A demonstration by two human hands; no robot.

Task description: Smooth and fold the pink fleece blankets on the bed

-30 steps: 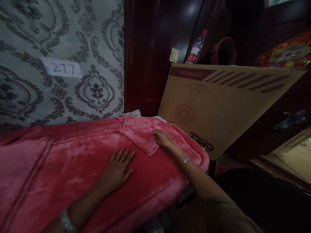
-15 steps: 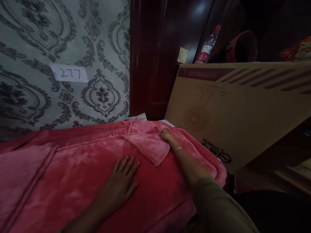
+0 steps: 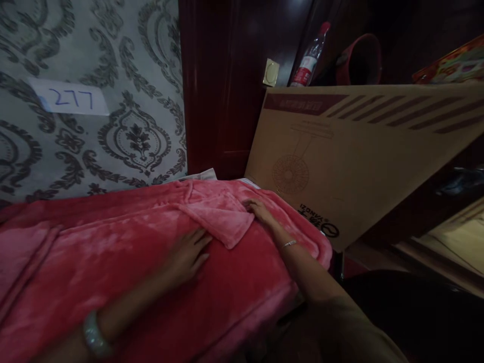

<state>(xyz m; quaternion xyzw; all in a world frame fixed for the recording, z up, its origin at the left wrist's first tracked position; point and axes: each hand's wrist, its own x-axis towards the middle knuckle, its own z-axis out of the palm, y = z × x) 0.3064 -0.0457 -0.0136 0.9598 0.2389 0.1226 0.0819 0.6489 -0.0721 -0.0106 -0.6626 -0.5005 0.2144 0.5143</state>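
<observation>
Your left hand [image 3: 186, 256] lay over the pink blanket [image 3: 242, 282]. Your right hand [image 3: 260, 212] rested at its turned-over flap [image 3: 227, 224].

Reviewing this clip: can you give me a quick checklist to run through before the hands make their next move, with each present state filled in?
1. Both hands in view: ok; left hand and right hand both show.
2. Right hand at the flap: ok; it is by the flap's right end.
3. Right hand's grip firm: cannot tell; the fingers are partly hidden.
4. Left hand clear of the flap: cannot tell; its fingertips are right by the edge.
5. Blanket smooth: not ok; folds show along its far side.
6. Bottle away from both hands: ok; it stands beyond the box.
</observation>
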